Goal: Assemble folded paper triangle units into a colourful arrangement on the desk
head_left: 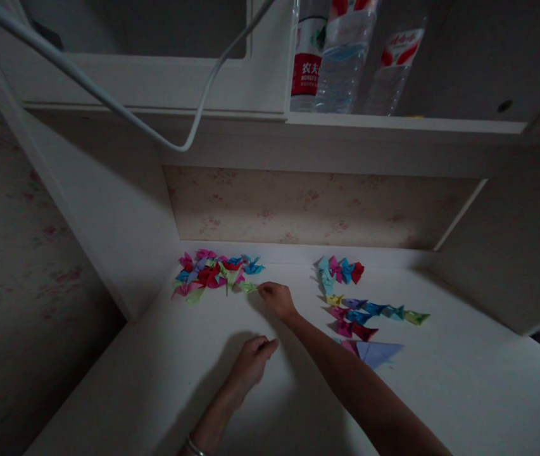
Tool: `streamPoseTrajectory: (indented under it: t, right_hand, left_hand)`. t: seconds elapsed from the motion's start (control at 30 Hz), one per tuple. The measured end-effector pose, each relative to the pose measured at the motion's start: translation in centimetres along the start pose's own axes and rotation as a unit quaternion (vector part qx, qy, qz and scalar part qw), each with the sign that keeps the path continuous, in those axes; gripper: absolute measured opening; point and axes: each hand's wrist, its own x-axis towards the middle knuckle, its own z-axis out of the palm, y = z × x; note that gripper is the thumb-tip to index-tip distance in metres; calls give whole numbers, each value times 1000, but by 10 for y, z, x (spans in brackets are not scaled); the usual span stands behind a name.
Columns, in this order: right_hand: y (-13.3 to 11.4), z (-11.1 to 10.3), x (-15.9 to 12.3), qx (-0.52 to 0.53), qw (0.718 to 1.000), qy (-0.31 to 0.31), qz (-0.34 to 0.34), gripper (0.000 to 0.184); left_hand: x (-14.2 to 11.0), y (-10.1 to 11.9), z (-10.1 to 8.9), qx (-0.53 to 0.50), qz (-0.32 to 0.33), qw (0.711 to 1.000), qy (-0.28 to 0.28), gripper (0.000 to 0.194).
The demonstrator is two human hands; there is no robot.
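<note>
My right hand (276, 300) reaches to the back of the white desk, its fingertips pinched on the edge of a light green origami piece (249, 287). That piece lies at the right end of a heap of colourful folded-paper figures (209, 276) in pink, red, blue and green. Nearer to me, my left hand (253, 361) hovers low over the desk with its fingers curled and thumb pressed against them; nothing shows in it. A metal bracelet (195, 446) circles the left wrist.
Rows of small origami figures (364, 310) stand at the right, below a short cluster (339, 270). Folded purple paper (378, 353) lies by my right forearm. Water bottles (345, 63) occupy the shelf above. A white cable (146, 130) hangs in front of it.
</note>
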Motion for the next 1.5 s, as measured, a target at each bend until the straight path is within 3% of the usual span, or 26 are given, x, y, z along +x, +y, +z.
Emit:
streamPoseTrajectory:
  t: [0.3,0.43,0.53,0.8,1.03,1.23,1.5]
  right_hand:
    - [22,-63,-117,105,992,40,59,24]
    - [28,-69,-167,177,979,53,81,22]
    - [28,-66,-185,193,978,58,52,17]
    - [29,-65,-184,227,971,75,27,17]
    - [34,-48,-183,368,923,67,87,31]
    - [36,-50,-182,328,939,59,88,24]
    - [34,-52,-182,356,927,58,104,28]
  left_hand:
    - [-6,5,2,-73,46,994,68,41]
    - [-10,6,1,-66,81,994,25,49]
    - [-14,5,2,-25,107,994,-13,48]
    - [-16,-1,3,44,131,990,-7,33]
    - [-16,3,3,35,116,993,6,31]
    - [-21,8,6,26,112,993,-7,27]
    - [-17,-2,5,37,117,992,-31,25]
